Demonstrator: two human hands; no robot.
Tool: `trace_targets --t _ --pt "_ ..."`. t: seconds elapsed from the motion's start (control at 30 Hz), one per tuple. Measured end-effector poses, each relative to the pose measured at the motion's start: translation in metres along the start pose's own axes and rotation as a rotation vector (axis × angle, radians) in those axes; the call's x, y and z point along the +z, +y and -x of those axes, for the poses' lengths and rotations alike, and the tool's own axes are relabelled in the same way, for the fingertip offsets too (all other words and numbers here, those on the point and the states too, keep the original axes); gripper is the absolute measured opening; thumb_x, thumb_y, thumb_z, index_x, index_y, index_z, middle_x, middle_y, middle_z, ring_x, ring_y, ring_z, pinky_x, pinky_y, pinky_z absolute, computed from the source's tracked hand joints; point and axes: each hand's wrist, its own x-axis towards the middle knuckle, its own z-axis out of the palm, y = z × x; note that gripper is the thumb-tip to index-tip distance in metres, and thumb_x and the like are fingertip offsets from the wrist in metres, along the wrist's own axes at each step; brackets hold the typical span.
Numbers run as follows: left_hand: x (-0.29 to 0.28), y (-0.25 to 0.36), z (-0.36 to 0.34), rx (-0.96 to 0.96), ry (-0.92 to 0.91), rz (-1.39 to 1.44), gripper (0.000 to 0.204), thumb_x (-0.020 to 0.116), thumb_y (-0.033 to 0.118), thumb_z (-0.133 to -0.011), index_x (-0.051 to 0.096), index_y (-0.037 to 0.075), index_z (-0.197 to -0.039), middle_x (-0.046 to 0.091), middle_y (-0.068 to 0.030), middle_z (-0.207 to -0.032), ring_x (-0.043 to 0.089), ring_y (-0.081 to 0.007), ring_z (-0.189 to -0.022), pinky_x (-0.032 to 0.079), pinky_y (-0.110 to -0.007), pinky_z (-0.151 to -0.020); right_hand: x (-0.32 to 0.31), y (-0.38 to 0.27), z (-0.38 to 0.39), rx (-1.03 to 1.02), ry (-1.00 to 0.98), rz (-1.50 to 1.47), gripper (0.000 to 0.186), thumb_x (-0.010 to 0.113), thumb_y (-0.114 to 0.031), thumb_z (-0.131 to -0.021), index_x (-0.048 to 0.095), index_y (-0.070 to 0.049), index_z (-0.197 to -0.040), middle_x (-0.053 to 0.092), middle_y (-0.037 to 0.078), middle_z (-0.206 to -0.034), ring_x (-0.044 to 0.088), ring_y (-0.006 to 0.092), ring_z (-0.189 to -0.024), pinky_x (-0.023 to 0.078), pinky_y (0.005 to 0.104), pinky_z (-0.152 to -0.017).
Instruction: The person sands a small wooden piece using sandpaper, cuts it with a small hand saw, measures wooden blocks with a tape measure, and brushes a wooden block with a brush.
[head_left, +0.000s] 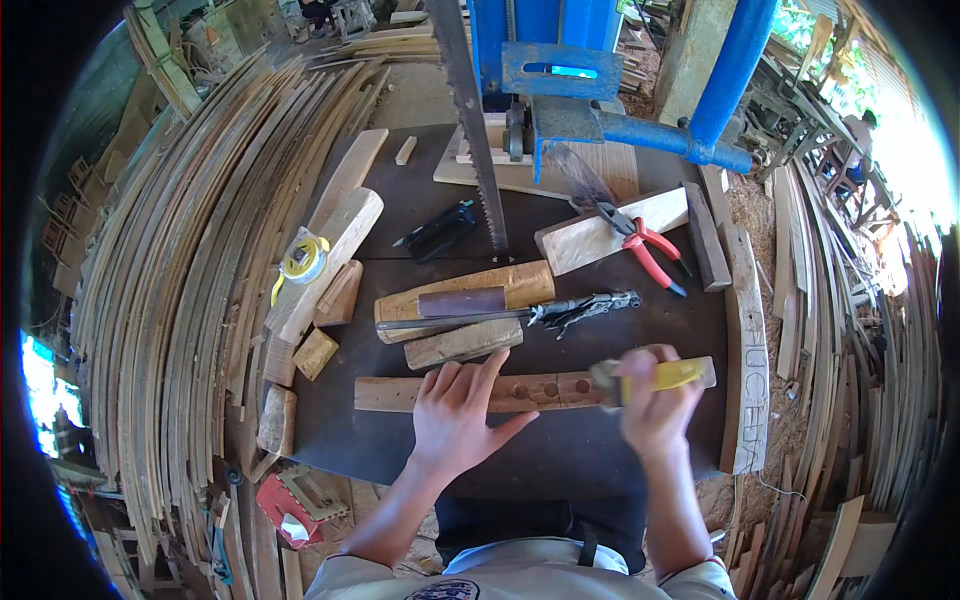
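Observation:
A long wooden strip (pixel 384 394) with round holes lies across the dark saw table (pixel 600 445) in front of me. My left hand (pixel 458 420) rests on its left part, fingers spread, nothing gripped. My right hand (pixel 654 410) grips a yellow-handled tool (pixel 674 375) whose greyish end is over the strip's right part; that end is too blurred to identify. Just beyond my left fingertips lies a short wood block (pixel 440 346), and behind it a larger piece (pixel 518 282) with a long, thin metal tool (pixel 590 310) with a dark, wrinkled handle on it.
The upright saw blade (pixel 482 180) and blue machine frame (pixel 560 70) stand at the back. Red-handled pliers (pixel 648 242), a black tool (pixel 435 230) and a yellow tape measure (pixel 305 258) lie among offcuts. Timber stacks (pixel 160 300) flank the table; another person (pixel 858 135) sits far right.

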Motion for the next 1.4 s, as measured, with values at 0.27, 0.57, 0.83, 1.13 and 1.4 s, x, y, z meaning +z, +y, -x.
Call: trace_targets --t 0.27,0.57,0.83,1.13,1.4 --pt "-0.016 0.004 0.007 0.011 0.046 0.273 0.085 0.084 0.026 -0.075 0.049 0.000 -0.149 0.065 -0.0162 -0.119 0.064 -0.0366 -0.108 0.051 -0.048 -0.098 0.063 -0.083 -0.009 0.008 -0.197 -0.387 0.017 0.070 -0.012 -0.097 0.060 -0.003 -0.087 0.065 0.013 -0.081 0.068 0.0351 -0.066 0.054 0.0412 -0.057" --pt "-0.012 0.007 0.010 -0.035 0.187 0.350 0.074 0.078 0.015 -0.077 0.052 -0.006 -0.144 0.063 -0.0233 -0.129 0.062 -0.0434 -0.114 0.052 -0.050 -0.099 0.057 -0.098 -0.011 -0.025 -0.282 -0.409 0.020 0.072 -0.015 -0.096 0.059 -0.001 -0.090 0.060 0.017 -0.093 0.065 0.0374 -0.076 0.055 0.0429 -0.064" --pt "-0.009 0.005 0.024 -0.111 0.291 0.463 0.040 0.077 0.007 -0.084 0.068 -0.004 -0.122 0.073 -0.0193 -0.126 0.070 -0.0368 -0.097 0.055 -0.046 -0.090 0.025 -0.086 -0.025 -0.066 -0.469 -0.549 0.054 0.085 -0.025 -0.084 0.058 -0.001 -0.124 0.059 0.021 -0.120 0.064 0.0407 -0.107 0.057 0.0471 -0.089" --pt "-0.052 -0.035 0.061 -0.371 0.439 0.145 0.015 0.081 0.009 -0.085 0.078 0.006 -0.100 0.077 -0.0079 -0.093 0.070 -0.0280 -0.085 0.048 -0.040 -0.080 0.013 -0.017 -0.003 -0.201 -0.482 -0.036 0.060 0.090 -0.033 -0.077 0.065 -0.005 -0.125 0.067 0.013 -0.119 0.061 0.0342 -0.113 0.047 0.0458 -0.104" --pt "-0.070 -0.050 0.073 -0.476 0.539 0.008 0.016 0.080 0.006 -0.087 0.078 0.001 -0.102 0.078 -0.0106 -0.094 0.073 -0.0244 -0.078 0.055 -0.034 -0.071 0.016 -0.007 0.006 -0.127 -0.452 -0.025 0.051 0.090 -0.030 -0.077 0.072 -0.005 -0.118 0.071 0.010 -0.115 0.065 0.0297 -0.109 0.048 0.0428 -0.098"
